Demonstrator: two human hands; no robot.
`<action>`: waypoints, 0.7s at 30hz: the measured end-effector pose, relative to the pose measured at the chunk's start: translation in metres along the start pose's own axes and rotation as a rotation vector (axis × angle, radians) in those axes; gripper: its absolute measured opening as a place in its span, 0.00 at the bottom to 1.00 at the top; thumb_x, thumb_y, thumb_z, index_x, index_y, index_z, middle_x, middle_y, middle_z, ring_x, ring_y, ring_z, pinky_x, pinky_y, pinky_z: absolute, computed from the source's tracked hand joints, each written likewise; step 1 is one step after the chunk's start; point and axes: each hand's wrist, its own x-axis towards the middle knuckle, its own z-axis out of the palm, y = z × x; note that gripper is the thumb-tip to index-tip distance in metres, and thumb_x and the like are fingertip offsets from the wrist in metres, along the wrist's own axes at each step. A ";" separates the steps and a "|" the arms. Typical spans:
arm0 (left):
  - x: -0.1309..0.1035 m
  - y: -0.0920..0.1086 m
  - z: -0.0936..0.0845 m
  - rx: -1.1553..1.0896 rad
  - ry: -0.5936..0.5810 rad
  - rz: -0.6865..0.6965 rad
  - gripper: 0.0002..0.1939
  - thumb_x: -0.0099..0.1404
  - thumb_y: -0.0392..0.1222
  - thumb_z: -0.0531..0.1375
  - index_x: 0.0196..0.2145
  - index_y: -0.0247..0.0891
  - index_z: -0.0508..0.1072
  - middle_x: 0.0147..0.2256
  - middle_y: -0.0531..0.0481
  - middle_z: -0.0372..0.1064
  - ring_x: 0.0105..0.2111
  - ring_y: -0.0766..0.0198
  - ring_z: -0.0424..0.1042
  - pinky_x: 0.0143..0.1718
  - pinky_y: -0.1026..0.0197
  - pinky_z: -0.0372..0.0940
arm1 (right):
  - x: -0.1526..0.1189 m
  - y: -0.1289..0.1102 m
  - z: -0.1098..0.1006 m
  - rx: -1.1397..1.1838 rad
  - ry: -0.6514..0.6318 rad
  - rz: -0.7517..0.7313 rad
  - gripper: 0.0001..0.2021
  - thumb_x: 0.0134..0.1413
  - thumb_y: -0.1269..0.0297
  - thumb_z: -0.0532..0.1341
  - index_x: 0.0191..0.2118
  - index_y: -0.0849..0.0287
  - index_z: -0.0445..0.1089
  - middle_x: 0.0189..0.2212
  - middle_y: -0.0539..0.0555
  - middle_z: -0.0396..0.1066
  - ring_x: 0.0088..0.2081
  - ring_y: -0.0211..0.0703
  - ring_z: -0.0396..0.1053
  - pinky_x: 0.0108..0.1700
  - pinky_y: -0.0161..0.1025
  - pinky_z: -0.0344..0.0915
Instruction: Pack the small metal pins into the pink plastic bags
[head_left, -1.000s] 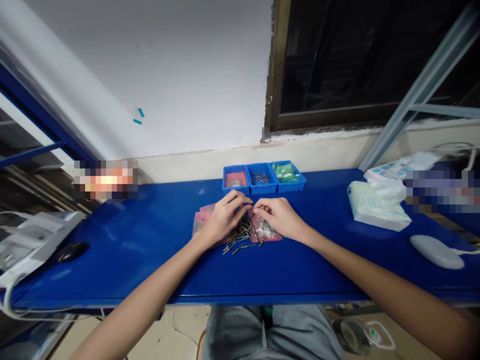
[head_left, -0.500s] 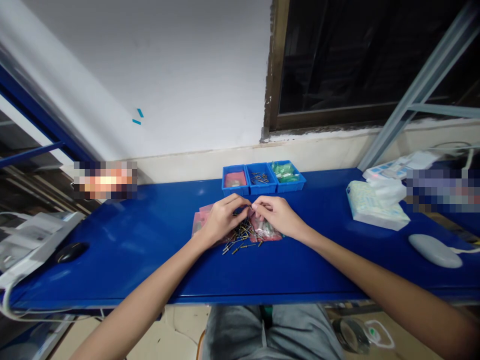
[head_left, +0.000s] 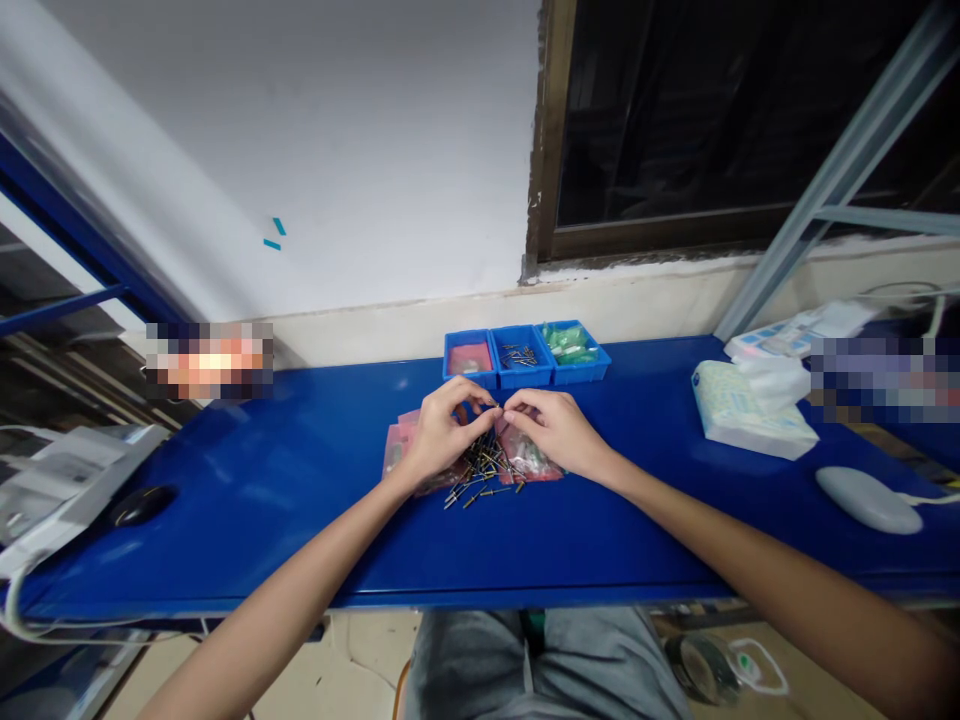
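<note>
Both hands meet fingertip to fingertip above a loose pile of metal rivets point(head_left: 486, 466). My left hand point(head_left: 448, 428) is pinched, thumb against forefinger, and what lies between the tips is too small to make out. Opposite it, my right hand point(head_left: 553, 428) is also closed in a pinch at the same spot, its content hidden. Pink plastic bags lie under and beside the pile, one at the left point(head_left: 396, 446), partly behind my left hand, and one at the right point(head_left: 534, 460) with small parts in it.
Three joined blue bins stand behind the hands: the left point(head_left: 471, 380) holds a pink bag, the middle point(head_left: 529, 380) rivets, the right point(head_left: 581, 374) green packets. A tissue pack point(head_left: 757, 420) and white mouse point(head_left: 868, 500) lie right, a black mouse point(head_left: 142, 506) left.
The fingers of my left hand have lifted and arched a little, opening a gap between thumb and forefinger behind their tips. My right hand has barely moved.
</note>
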 end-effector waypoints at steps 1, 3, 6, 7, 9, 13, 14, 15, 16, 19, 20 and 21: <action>0.000 0.000 0.000 0.007 -0.006 -0.002 0.05 0.66 0.40 0.62 0.35 0.36 0.73 0.34 0.49 0.71 0.34 0.65 0.70 0.36 0.60 0.67 | 0.000 0.000 -0.001 -0.031 0.021 -0.031 0.05 0.61 0.69 0.58 0.35 0.58 0.72 0.34 0.51 0.76 0.36 0.40 0.71 0.41 0.36 0.62; 0.000 0.000 0.000 0.028 -0.015 0.012 0.05 0.67 0.39 0.61 0.34 0.36 0.72 0.34 0.49 0.71 0.34 0.64 0.70 0.37 0.59 0.67 | 0.001 0.000 -0.004 -0.084 0.049 -0.087 0.07 0.63 0.68 0.57 0.35 0.57 0.71 0.35 0.51 0.75 0.37 0.40 0.70 0.41 0.36 0.62; 0.000 -0.001 0.000 0.077 -0.016 0.036 0.07 0.68 0.41 0.60 0.33 0.35 0.73 0.34 0.48 0.71 0.34 0.63 0.70 0.38 0.58 0.67 | 0.001 0.000 -0.007 -0.137 0.052 -0.128 0.08 0.65 0.68 0.55 0.36 0.58 0.71 0.35 0.52 0.74 0.38 0.40 0.70 0.43 0.37 0.62; 0.000 -0.001 0.000 0.094 -0.015 0.040 0.08 0.69 0.41 0.60 0.34 0.35 0.74 0.34 0.48 0.71 0.34 0.63 0.70 0.38 0.58 0.67 | 0.001 0.001 -0.008 -0.159 0.049 -0.138 0.08 0.66 0.67 0.55 0.36 0.58 0.70 0.35 0.52 0.73 0.38 0.41 0.70 0.43 0.37 0.62; 0.000 -0.004 0.000 0.128 -0.017 0.053 0.08 0.69 0.42 0.59 0.35 0.36 0.75 0.35 0.47 0.71 0.35 0.63 0.70 0.38 0.58 0.67 | 0.000 0.003 -0.010 -0.228 0.045 -0.149 0.10 0.67 0.67 0.53 0.37 0.58 0.71 0.36 0.53 0.73 0.40 0.42 0.69 0.45 0.38 0.62; -0.003 -0.011 -0.002 0.245 -0.071 0.084 0.12 0.71 0.42 0.56 0.38 0.36 0.78 0.37 0.45 0.72 0.37 0.61 0.72 0.41 0.56 0.69 | 0.007 0.011 -0.020 -0.441 0.085 -0.141 0.13 0.68 0.66 0.50 0.39 0.59 0.71 0.38 0.57 0.72 0.43 0.46 0.68 0.48 0.42 0.62; -0.004 -0.013 -0.002 0.276 -0.087 0.085 0.13 0.71 0.42 0.55 0.39 0.36 0.79 0.38 0.45 0.72 0.38 0.61 0.72 0.42 0.55 0.69 | 0.012 0.014 -0.023 -0.492 0.108 -0.133 0.14 0.68 0.66 0.49 0.40 0.60 0.71 0.38 0.58 0.72 0.44 0.47 0.67 0.48 0.43 0.62; -0.004 -0.014 -0.002 0.303 -0.102 0.083 0.13 0.71 0.42 0.55 0.41 0.37 0.79 0.39 0.44 0.72 0.39 0.60 0.72 0.43 0.55 0.70 | 0.019 0.018 -0.027 -0.540 0.129 -0.118 0.15 0.68 0.66 0.48 0.40 0.60 0.72 0.38 0.58 0.71 0.45 0.48 0.67 0.48 0.43 0.62; -0.005 -0.016 -0.003 0.326 -0.113 0.080 0.13 0.71 0.42 0.54 0.43 0.37 0.78 0.40 0.44 0.72 0.39 0.60 0.72 0.43 0.55 0.70 | 0.026 0.022 -0.030 -0.582 0.146 -0.103 0.15 0.68 0.66 0.48 0.41 0.61 0.72 0.39 0.59 0.71 0.46 0.49 0.67 0.48 0.44 0.62; -0.005 -0.019 -0.003 0.389 -0.143 0.067 0.13 0.71 0.40 0.54 0.47 0.39 0.77 0.42 0.45 0.72 0.41 0.60 0.72 0.43 0.55 0.70 | 0.045 0.032 -0.038 -0.692 0.123 -0.058 0.14 0.67 0.63 0.51 0.45 0.63 0.72 0.43 0.62 0.70 0.48 0.54 0.65 0.46 0.47 0.63; -0.005 -0.020 -0.004 0.410 -0.151 0.062 0.13 0.71 0.40 0.54 0.48 0.39 0.76 0.42 0.45 0.71 0.41 0.60 0.72 0.43 0.55 0.70 | 0.048 0.033 -0.039 -0.715 0.114 -0.050 0.14 0.66 0.62 0.52 0.46 0.63 0.72 0.44 0.63 0.70 0.49 0.56 0.64 0.46 0.47 0.63; -0.005 -0.021 -0.005 0.429 -0.155 0.057 0.13 0.71 0.39 0.54 0.49 0.39 0.75 0.42 0.45 0.71 0.41 0.60 0.72 0.43 0.55 0.70 | 0.049 0.033 -0.039 -0.724 0.106 -0.051 0.14 0.66 0.62 0.52 0.47 0.64 0.71 0.45 0.64 0.69 0.50 0.56 0.63 0.46 0.48 0.63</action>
